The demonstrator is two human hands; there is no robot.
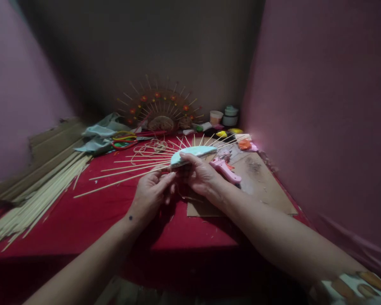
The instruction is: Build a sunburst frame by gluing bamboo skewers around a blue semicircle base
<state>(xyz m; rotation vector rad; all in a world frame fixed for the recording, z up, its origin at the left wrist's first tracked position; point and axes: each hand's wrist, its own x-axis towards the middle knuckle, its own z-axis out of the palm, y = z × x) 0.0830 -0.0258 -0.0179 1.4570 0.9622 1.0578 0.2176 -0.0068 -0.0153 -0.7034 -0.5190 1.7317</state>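
My right hand (201, 176) grips a pale mint-green half-disc (195, 151), its thumb on the top face and the other fingers underneath. Thin wooden sticks (123, 169) fan out from the half-disc's curved edge to the left, back and right. At the left corner of the half-disc, my left hand (154, 184) is closed, thumb and fingertips pinched on what looks like a thin strand of twine (186, 197). A loose part of this strand hangs below the hands. Just right of my right hand, a pink glue gun (226, 169) lies on a cardboard sheet (257, 186).
A bundle of sticks (41, 199) lies at left beside cardboard (55, 142). Scissors (127, 140), light blue cloth (103, 129) and coiled twine (157, 147) lie behind. A decorated stick fan (160, 106) and tubs (230, 116) stand at the wall. Red cloth (190, 235) covers the table.
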